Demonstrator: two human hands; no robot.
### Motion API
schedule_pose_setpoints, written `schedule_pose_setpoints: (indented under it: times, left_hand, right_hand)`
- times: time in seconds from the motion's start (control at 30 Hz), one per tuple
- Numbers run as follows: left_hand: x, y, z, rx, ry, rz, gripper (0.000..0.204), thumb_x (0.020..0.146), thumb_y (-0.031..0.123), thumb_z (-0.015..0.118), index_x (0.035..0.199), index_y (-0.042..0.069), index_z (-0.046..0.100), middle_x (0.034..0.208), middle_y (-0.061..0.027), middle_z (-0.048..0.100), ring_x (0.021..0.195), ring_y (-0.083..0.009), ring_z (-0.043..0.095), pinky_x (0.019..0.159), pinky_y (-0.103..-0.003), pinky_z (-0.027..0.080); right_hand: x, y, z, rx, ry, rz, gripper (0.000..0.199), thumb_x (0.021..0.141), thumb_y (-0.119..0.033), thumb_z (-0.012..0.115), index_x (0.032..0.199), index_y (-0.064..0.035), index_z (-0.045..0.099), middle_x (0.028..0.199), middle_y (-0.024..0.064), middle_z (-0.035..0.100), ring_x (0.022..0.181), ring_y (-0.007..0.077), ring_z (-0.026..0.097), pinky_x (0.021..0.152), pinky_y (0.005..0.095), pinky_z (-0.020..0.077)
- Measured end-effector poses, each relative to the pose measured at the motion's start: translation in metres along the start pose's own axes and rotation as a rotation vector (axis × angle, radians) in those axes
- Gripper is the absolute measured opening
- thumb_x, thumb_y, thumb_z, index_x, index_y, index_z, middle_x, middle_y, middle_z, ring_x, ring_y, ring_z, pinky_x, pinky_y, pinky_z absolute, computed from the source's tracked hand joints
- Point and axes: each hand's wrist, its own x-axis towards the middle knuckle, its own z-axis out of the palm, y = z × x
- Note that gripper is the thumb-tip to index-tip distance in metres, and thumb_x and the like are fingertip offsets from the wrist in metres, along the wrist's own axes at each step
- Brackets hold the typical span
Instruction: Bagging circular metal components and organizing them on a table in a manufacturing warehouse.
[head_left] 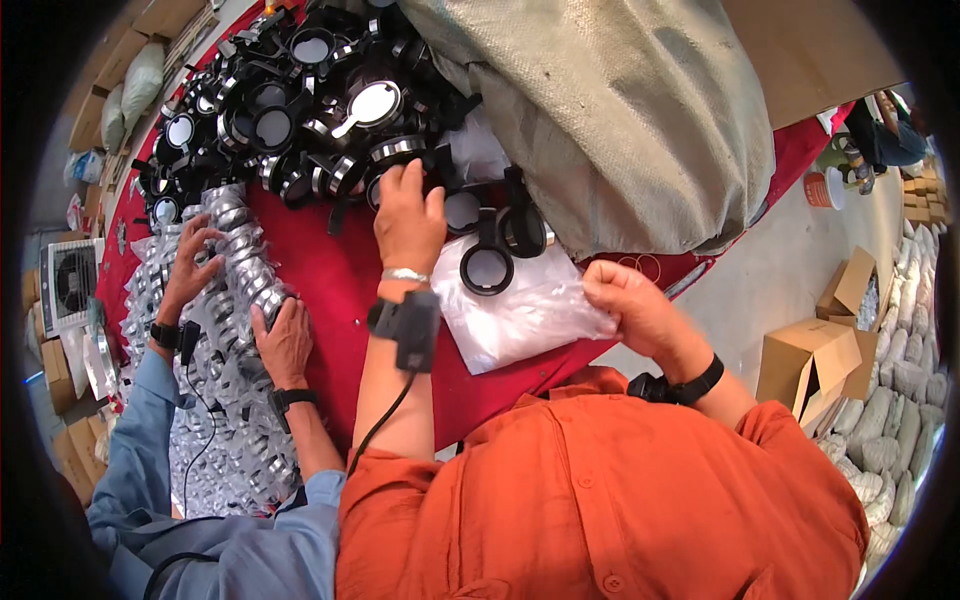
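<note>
My left hand point(410, 225) reaches to the near edge of a heap of black round lids point(270, 125) with silver rims and handle-like tabs. Its fingers are apart, and the fingertips meet a silver-rimmed lid point(398, 149); no grip on it shows. My right hand point(640, 308) pinches the right edge of a stack of clear plastic bags point(500, 320). On the bags' far end lie a few black lids with pale round centres, one of them a black lid point(487, 270) nearest me.
A co-worker's hands point(285, 340) handle a row of plastic-wrapped lids point(240, 245) at left. A large beige woven sack point(620, 110) fills the table's far right. Red cloth point(340, 300) covers the table. Open cardboard boxes point(808, 365) stand on the floor at right.
</note>
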Motion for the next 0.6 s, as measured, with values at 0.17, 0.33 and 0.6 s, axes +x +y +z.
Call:
schedule_pose_setpoints:
  times: [0.17, 0.33, 0.6]
  left_hand:
    - [0.001, -0.002, 0.013, 0.14, -0.186, -0.093, 0.051, 0.075, 0.011, 0.065, 0.121, 0.005, 0.044, 0.111, -0.019, 0.049, 0.093, -0.0379, 0.057, 0.077, -0.042, 0.05]
    - [-0.037, -0.004, -0.014, 0.132, -0.122, -0.084, 0.042, 0.073, 0.016, 0.069, 0.109, 0.002, 0.054, 0.102, -0.0168, 0.052, 0.094, -0.0369, 0.052, 0.079, -0.043, 0.046]
    - [-0.081, -0.033, -0.018, 0.022, 0.014, -0.479, 0.022, 0.079, 0.023, 0.064, 0.089, 0.003, 0.062, 0.081, -0.0149, 0.06, 0.077, -0.0333, 0.058, 0.07, -0.041, 0.047]
  right_hand:
    - [-0.005, 0.005, 0.008, -0.012, -0.084, 0.017, 0.014, 0.089, -0.02, 0.059, 0.083, -0.0092, 0.053, 0.064, -0.0056, 0.046, 0.051, 0.0035, 0.041, 0.042, 0.018, 0.0288]
    - [-0.009, 0.0, 0.005, -0.067, 0.005, -0.013, 0.015, 0.087, -0.016, 0.062, 0.095, -0.0062, 0.055, 0.07, -0.0029, 0.053, 0.056, 0.0049, 0.046, 0.047, 0.0193, 0.0343]
    - [-0.007, 0.007, 0.005, -0.141, -0.072, 0.047, 0.017, 0.086, -0.017, 0.062, 0.097, -0.0042, 0.058, 0.073, -0.0028, 0.056, 0.06, 0.005, 0.048, 0.052, 0.0195, 0.037]
